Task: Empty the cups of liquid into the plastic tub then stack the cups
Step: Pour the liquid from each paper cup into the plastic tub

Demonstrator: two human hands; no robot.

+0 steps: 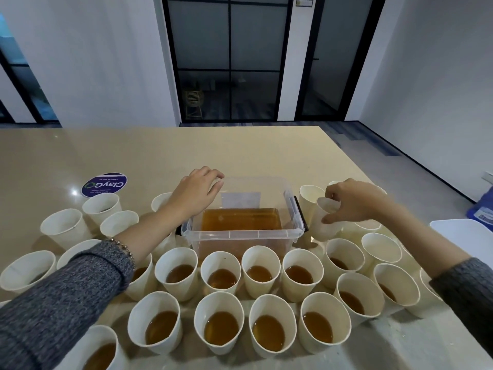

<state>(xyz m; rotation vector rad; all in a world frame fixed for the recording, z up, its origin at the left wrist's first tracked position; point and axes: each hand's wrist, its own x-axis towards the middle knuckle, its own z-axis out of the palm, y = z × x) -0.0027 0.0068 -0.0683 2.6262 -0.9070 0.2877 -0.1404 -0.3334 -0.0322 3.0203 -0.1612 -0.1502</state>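
Right hand (354, 202) holding cup (324, 222), left hand (197, 193) on tub (293, 206)

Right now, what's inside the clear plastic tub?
The plastic tub holds amber liquid partway up and nothing else visible. The left hand rests on its far left rim, covering that corner.
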